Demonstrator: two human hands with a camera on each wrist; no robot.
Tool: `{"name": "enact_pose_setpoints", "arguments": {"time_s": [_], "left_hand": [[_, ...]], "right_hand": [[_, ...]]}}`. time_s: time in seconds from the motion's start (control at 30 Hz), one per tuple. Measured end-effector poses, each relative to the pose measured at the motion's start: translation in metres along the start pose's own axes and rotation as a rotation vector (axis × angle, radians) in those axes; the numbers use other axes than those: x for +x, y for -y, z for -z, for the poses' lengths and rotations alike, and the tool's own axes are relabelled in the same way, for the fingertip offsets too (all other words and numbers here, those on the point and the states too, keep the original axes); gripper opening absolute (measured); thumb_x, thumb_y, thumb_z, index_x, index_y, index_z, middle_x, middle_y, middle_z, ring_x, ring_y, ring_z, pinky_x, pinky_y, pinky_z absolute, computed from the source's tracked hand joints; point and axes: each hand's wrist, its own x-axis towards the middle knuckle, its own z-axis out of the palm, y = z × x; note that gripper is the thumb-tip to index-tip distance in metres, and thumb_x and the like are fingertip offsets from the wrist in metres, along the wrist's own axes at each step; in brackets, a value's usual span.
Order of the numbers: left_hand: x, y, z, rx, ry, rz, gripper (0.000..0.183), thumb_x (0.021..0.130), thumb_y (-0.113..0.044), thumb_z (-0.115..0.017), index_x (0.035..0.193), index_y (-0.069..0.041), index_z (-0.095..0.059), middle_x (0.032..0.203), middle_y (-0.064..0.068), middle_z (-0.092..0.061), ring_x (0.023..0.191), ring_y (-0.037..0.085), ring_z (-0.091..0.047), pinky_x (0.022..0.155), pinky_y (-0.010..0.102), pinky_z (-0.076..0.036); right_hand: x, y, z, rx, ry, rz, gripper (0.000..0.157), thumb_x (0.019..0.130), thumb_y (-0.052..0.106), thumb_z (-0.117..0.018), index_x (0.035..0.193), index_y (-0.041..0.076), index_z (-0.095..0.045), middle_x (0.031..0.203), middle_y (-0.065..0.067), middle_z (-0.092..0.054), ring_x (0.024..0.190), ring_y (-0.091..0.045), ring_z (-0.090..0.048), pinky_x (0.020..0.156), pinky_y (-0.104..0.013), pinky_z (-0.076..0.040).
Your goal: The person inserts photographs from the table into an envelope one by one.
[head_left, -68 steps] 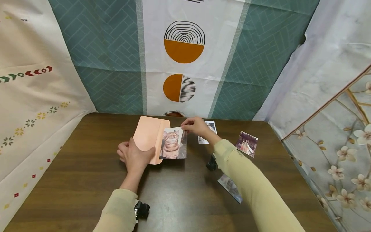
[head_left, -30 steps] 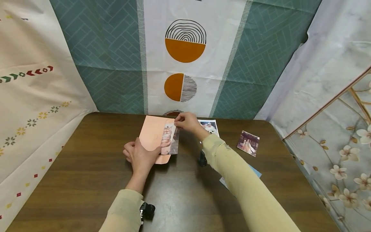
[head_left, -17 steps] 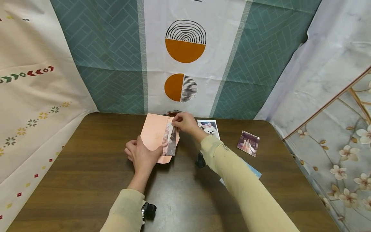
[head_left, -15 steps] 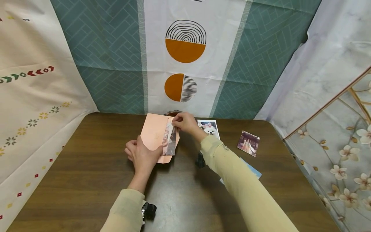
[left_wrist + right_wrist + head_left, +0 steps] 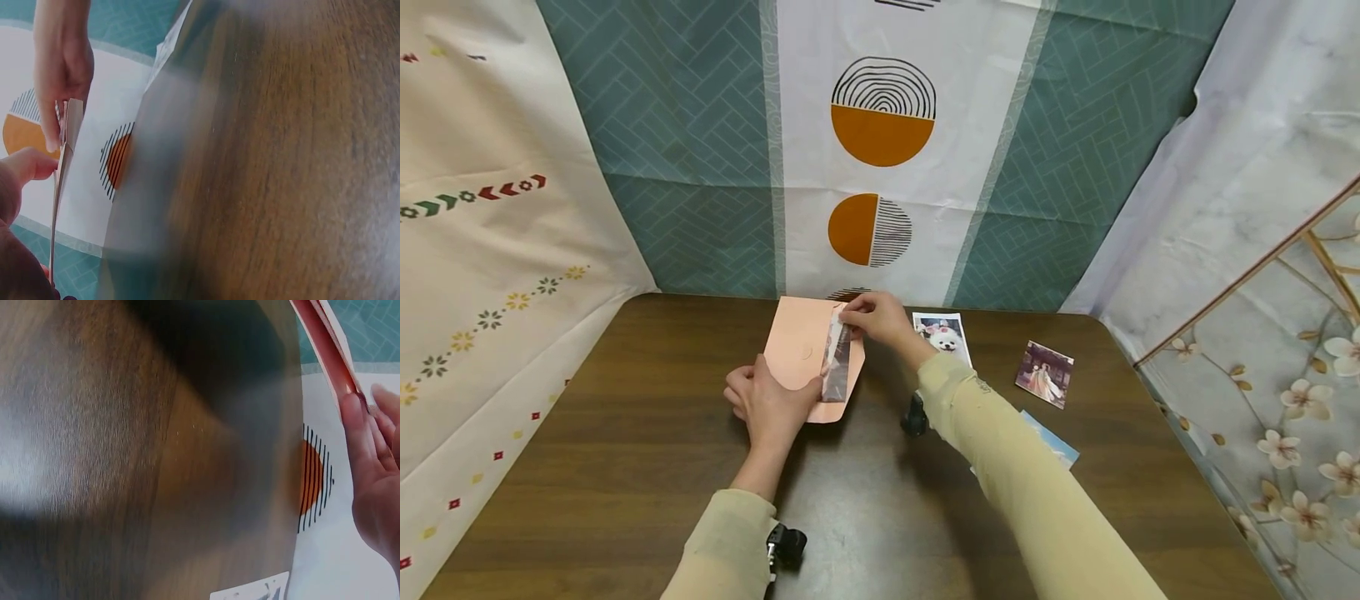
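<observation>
My left hand (image 5: 771, 404) grips the lower left side of a peach paper envelope (image 5: 793, 333), thumb on its face. In the left wrist view the envelope (image 5: 62, 169) shows nearly edge-on, raised off the table. A photo (image 5: 837, 375) lies mostly inside the envelope, with only a narrow strip showing along the opening at the right. At the upper corner of that strip, my right hand (image 5: 880, 319) pinches the photo. The right wrist view shows this hand (image 5: 375, 469) with its fingertips at the envelope's mouth (image 5: 331, 356).
On the dark wooden table (image 5: 625, 467) lie a white-dog photo (image 5: 943, 333) behind my right forearm, a purple-toned photo (image 5: 1045, 373) farther right, and a blue photo (image 5: 1051, 437) partly under my right sleeve. Patterned cloth (image 5: 880, 225) hangs behind the back edge.
The cat photo has slid left into the envelope, its visible part shrinking to a strip. My right hand moved left with it. My left hand and the envelope shifted slightly right.
</observation>
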Motion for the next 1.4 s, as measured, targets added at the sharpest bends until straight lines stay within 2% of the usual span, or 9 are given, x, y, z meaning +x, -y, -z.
{"name": "enact_pose_setpoints", "arguments": {"time_s": [0.1, 0.2, 0.47, 0.57, 0.8, 1.13, 1.4], "left_hand": [[0.000, 0.001, 0.001, 0.002, -0.005, 0.002, 0.099, 0.072, -0.039, -0.093, 0.148, 0.008, -0.050, 0.130, 0.028, -0.037, 0.124, 0.048, -0.031, 0.104, 0.065, -0.029], [0.000, 0.002, 0.002, 0.006, -0.007, 0.000, 0.101, 0.072, -0.040, -0.094, 0.150, 0.008, -0.048, 0.130, 0.028, -0.037, 0.125, 0.048, -0.030, 0.105, 0.065, -0.028], [-0.004, -0.002, 0.002, 0.012, -0.029, -0.057, 0.097, 0.072, -0.035, -0.093, 0.149, 0.008, -0.050, 0.129, 0.029, -0.039, 0.122, 0.049, -0.032, 0.103, 0.064, -0.029], [-0.004, -0.002, 0.002, 0.012, -0.030, -0.065, 0.097, 0.072, -0.033, -0.092, 0.149, 0.008, -0.049, 0.129, 0.029, -0.039, 0.121, 0.048, -0.032, 0.103, 0.064, -0.029], [-0.004, -0.005, 0.001, 0.008, -0.015, -0.054, 0.094, 0.071, -0.031, -0.092, 0.146, 0.008, -0.051, 0.128, 0.028, -0.038, 0.122, 0.048, -0.032, 0.103, 0.064, -0.029], [-0.006, -0.012, 0.004, -0.026, 0.022, -0.005, 0.083, 0.071, -0.033, -0.092, 0.136, 0.005, -0.057, 0.129, 0.028, -0.038, 0.123, 0.047, -0.032, 0.104, 0.063, -0.029], [-0.007, -0.014, 0.005, -0.038, 0.020, 0.000, 0.089, 0.071, -0.034, -0.092, 0.142, 0.006, -0.054, 0.130, 0.028, -0.038, 0.124, 0.048, -0.031, 0.105, 0.063, -0.029]], "right_hand": [[-0.003, 0.001, 0.002, 0.120, 0.023, -0.050, 0.022, 0.102, 0.012, -0.074, 0.113, -0.007, -0.073, 0.091, -0.013, -0.074, 0.067, -0.015, -0.072, 0.081, -0.047, -0.064], [-0.005, 0.002, 0.006, 0.186, 0.056, -0.078, 0.023, 0.103, 0.008, -0.071, 0.115, -0.011, -0.070, 0.088, -0.013, -0.074, 0.068, -0.016, -0.074, 0.088, -0.055, -0.061], [-0.005, 0.003, 0.016, 0.159, 0.132, -0.115, 0.017, 0.103, 0.003, -0.069, 0.111, -0.012, -0.070, 0.076, -0.008, -0.072, 0.062, -0.014, -0.072, 0.096, -0.063, -0.055], [-0.004, 0.003, 0.017, 0.148, 0.137, -0.110, 0.016, 0.102, 0.001, -0.069, 0.110, -0.013, -0.071, 0.075, -0.008, -0.072, 0.061, -0.013, -0.072, 0.093, -0.060, -0.057], [-0.002, 0.005, 0.013, 0.158, 0.113, -0.110, 0.014, 0.102, 0.001, -0.070, 0.107, -0.012, -0.072, 0.073, -0.007, -0.074, 0.060, -0.012, -0.073, 0.075, -0.039, -0.065], [0.002, 0.008, 0.004, 0.179, 0.108, -0.109, 0.011, 0.101, -0.001, -0.070, 0.104, -0.012, -0.071, 0.071, -0.007, -0.073, 0.057, -0.012, -0.072, 0.063, -0.030, -0.062], [0.000, 0.009, 0.005, 0.225, 0.126, -0.147, 0.014, 0.102, 0.000, -0.069, 0.107, -0.013, -0.071, 0.073, -0.009, -0.073, 0.058, -0.013, -0.073, 0.064, -0.031, -0.063]]}}
